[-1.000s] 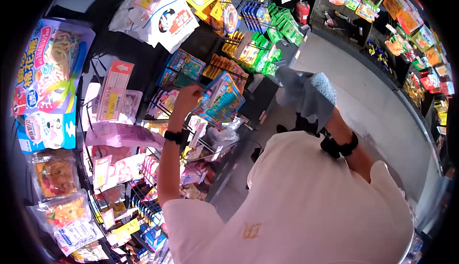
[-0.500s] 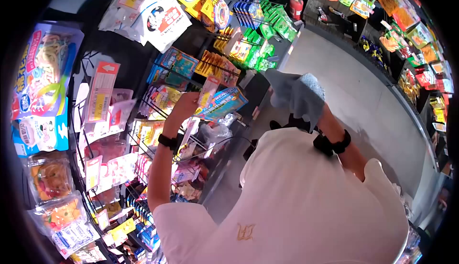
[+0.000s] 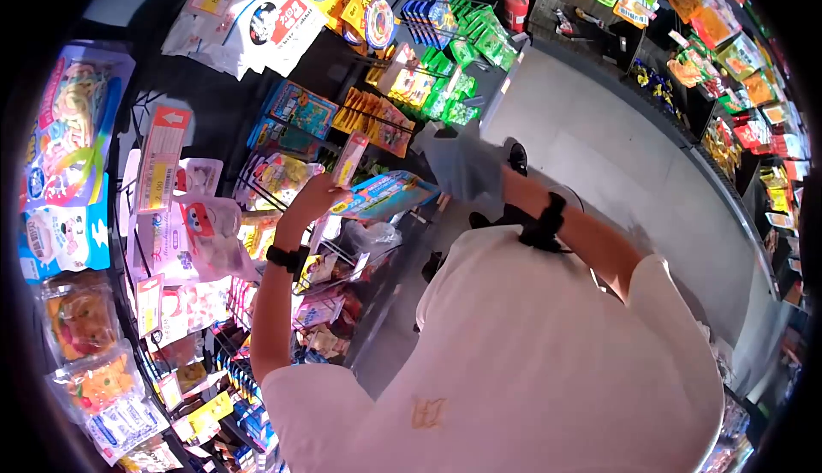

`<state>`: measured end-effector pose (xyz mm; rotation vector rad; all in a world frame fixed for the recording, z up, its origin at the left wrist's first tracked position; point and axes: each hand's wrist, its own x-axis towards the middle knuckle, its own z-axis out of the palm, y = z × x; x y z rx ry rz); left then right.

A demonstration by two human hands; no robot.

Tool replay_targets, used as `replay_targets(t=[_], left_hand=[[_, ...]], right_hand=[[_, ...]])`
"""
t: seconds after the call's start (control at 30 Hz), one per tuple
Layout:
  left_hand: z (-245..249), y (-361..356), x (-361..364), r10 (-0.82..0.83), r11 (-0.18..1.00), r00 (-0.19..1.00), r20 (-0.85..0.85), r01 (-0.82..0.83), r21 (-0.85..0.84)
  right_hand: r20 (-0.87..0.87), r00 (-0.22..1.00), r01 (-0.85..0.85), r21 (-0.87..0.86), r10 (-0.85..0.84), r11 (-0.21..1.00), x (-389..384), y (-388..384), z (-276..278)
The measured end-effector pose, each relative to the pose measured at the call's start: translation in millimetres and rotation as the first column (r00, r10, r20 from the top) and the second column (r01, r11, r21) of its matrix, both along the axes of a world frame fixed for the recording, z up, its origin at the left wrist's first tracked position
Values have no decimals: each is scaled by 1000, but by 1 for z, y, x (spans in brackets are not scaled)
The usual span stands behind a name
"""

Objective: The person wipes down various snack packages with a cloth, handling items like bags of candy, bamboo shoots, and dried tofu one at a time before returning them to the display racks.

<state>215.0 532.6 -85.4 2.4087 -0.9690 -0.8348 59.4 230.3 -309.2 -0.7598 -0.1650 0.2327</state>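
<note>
My left hand [image 3: 317, 199] reaches into the shelf rack with its fingers closed on the near edge of a blue snack packet [image 3: 390, 196]. The packet is tilted out from the rack, and a red-and-white price tag [image 3: 350, 158] stands just behind its left end. A grey cloth [image 3: 462, 161] hangs over my right hand [image 3: 511, 189] and covers the fingers, which grip it. The cloth is close to the packet's right end. Orange packets [image 3: 374, 122] hang just beyond the packet.
Bagged sweets [image 3: 199, 237] and a large white bag [image 3: 278, 28] hang on wire hooks to the left. Green packets [image 3: 492, 36] hang further along. A grey aisle floor [image 3: 616, 130] separates this rack from another snack shelf [image 3: 723, 173]. A red fire extinguisher [image 3: 516, 12] stands at the far end.
My right hand has swung left with the cloth, from over the aisle to beside the packet. My left hand still holds the packet, now tilted flatter and slightly lower left in view.
</note>
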Motion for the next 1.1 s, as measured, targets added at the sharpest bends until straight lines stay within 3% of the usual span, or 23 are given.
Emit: replay_targets(t=[0.07,0.13,0.17,0.27,0.3,0.33,0.4,0.43,0.5,0.53,0.6,0.63,0.7,0.73,0.8,0.87,0.9,1.0,1.03,1.07,1.1], left_hand=[[11,-5,-3,66,984,987,-144,-41,171],[-21,12,6,-141,990,979,-147,138,-29],[-18,11,0,-163,986,984,-69,159,-57],[5,-3,-16,-170,979,980,-100,180,100],[3,-1,-18,-233,972,971,-55,234,0],[1,2,-18,-231,973,971,-57,231,2],[13,-4,-29,-174,985,985,-11,174,-20],[21,-8,-33,-173,984,985,14,172,47],[31,-13,-41,-116,993,993,16,116,34],[34,-15,-43,-91,996,994,58,91,4],[37,-16,-43,-70,994,992,107,79,-77],[38,-17,-44,-46,985,987,151,70,-155],[58,-24,-54,14,986,989,149,11,-167],[73,-31,-59,73,982,985,156,-43,-185],[104,-44,-73,51,981,974,221,-8,-192],[127,-56,-84,172,908,962,210,-73,-412],[131,-56,-82,185,897,957,223,-72,-436],[164,-71,-98,290,853,934,207,-154,-499],[166,-73,-99,322,859,867,380,-99,-502],[164,-72,-98,403,826,810,427,-120,-552],[165,-74,-97,477,768,698,534,-36,-639]], right_hand=[[65,997,59,-236,-45,970,3,8,13],[146,988,109,-417,-52,902,-2,15,35],[184,982,137,-491,-51,860,-7,19,48],[312,949,237,-649,-31,723,-26,30,83],[347,938,266,-681,-20,682,-32,35,90],[375,927,290,-702,-8,650,-37,39,96],[403,915,311,-718,8,622,-43,48,106],[400,916,303,-720,17,624,-45,52,110],[97,995,63,-771,19,633,-44,63,121],[94,995,59,-771,21,634,-39,66,126],[-161,954,-293,-677,252,675,-28,64,155],[-165,954,-295,-675,251,676,-36,57,169],[61,998,34,-572,1,819,-58,37,189],[65,998,43,-577,-7,815,-62,29,185],[13,999,34,-758,-38,651,-66,13,176],[93,993,118,-749,-72,652,-73,4,184],[157,983,182,-723,-97,667,-77,2,188],[92,984,172,-721,-153,671,-79,-2,204],[89,984,171,-726,-155,666,-80,0,209],[148,960,276,-644,-238,714,-80,2,215],[195,926,377,-549,-324,746,-81,1,219]])
